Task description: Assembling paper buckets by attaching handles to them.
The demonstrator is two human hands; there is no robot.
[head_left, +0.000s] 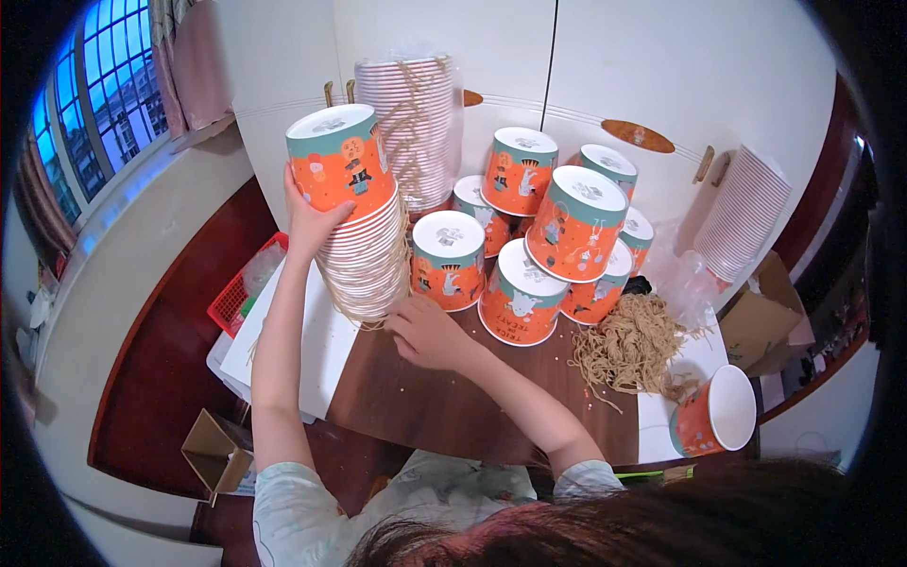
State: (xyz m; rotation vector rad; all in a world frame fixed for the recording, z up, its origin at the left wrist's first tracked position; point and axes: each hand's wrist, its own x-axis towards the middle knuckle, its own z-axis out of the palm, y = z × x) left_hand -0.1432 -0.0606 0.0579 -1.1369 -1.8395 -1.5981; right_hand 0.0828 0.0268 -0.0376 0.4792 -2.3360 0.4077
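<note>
A tall stack of nested paper buckets (364,269) stands upside down at the left of the table. Its top bucket (331,180) is orange and teal with cartoon figures. My left hand (310,222) grips that bucket's left side near its rim, thumb across the front. Tan cords hang around the stacked rims. By the foot of the stack, my right hand (427,331) is closed with curled fingers; whatever they pinch is too small to make out. Beside it sits another upside-down paper bucket (448,265).
Several more upside-down buckets (578,222) are piled at the centre. A tangled heap of tan cord (628,345) lies to their right, near a bucket on its side (699,416). A wrapped bucket stack (406,123) stands behind. A red basket (231,302) is beyond the table's left edge.
</note>
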